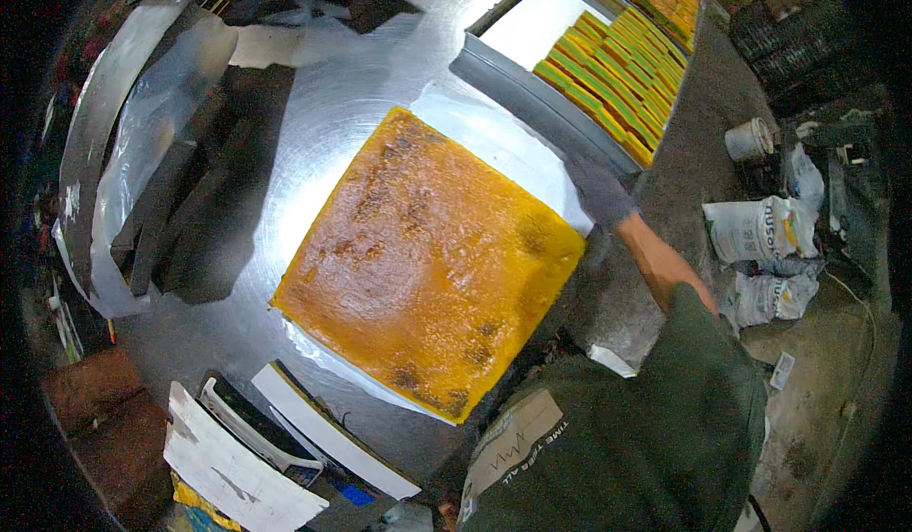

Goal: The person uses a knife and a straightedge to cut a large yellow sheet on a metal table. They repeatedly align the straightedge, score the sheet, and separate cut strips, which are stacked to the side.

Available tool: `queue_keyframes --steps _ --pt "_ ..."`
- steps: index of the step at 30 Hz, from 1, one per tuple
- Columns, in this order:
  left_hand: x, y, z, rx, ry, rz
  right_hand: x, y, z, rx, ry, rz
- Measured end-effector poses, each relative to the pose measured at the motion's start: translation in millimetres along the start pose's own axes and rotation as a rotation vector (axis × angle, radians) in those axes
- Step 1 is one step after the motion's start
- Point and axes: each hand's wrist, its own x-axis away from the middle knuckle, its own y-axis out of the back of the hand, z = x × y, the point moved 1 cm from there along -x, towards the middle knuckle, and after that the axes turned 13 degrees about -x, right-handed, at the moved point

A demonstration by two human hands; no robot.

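Note:
A large square sheet cake (427, 266) with a glossy golden-brown top lies on white paper (489, 128) on the metal table. At its right corner is my right hand (605, 192) in a dark glove, beside the paper's edge and the near side of a metal tray (532, 104). Its fingers blend into the dark tray side, so their pose and any grip are unclear. Green, yellow and brown layered cake strips (617, 81) stand in rows inside the tray, next to a bare white part. My left hand is out of view.
Dark metal bars (176, 199) and clear plastic sheeting (157, 133) occupy the table's left side. White-edged boards (332, 437) and a white device with a small display (256, 427) sit at the lower left. White sacks (760, 228) and a bucket (750, 140) stand at right.

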Motion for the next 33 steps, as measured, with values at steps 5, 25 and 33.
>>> queue_keyframes --steps 5,25,33 --pt "-5.4 8.1 7.6 -0.019 -0.029 0.039 142.5 66.0 18.3 0.144 -0.528 0.261" --pt "53.1 84.1 102.2 0.019 0.074 -0.1 -41.4 -15.1 14.1 0.03 0.468 0.424" --pt "54.7 80.2 114.6 0.018 0.113 -0.084 55.9 93.8 15.5 -0.379 -0.176 0.793"
